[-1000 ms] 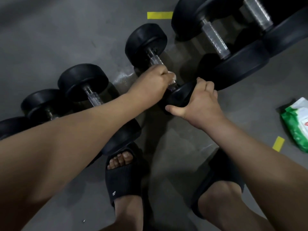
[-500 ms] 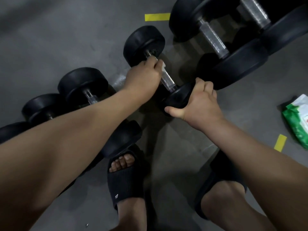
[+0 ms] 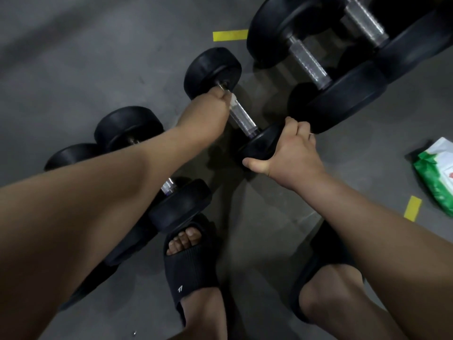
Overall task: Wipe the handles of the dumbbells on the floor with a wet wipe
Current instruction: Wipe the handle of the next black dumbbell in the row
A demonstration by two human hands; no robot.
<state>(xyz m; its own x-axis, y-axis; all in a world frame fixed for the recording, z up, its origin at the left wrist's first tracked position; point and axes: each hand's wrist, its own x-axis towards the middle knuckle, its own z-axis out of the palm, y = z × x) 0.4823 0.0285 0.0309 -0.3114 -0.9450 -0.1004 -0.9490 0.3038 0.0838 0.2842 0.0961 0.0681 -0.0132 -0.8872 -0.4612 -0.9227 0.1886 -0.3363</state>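
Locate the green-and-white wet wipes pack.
In the head view, the green-and-white plastic wipes pack lies on the grey floor at the far right edge, beside a yellow tape strip.

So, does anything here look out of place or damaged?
Nothing serious. The dumbbells lie in a loose row, none visibly damaged. The only stray thing is the green wipes pack, on the floor at the right beside a yellow tape mark.

Off-task items: floor, tape, footwear.
Grey floor [image 3: 85,57]; yellow tape strip [image 3: 230,35] far, second strip [image 3: 412,208] right; black slides [image 3: 190,273] on feet.
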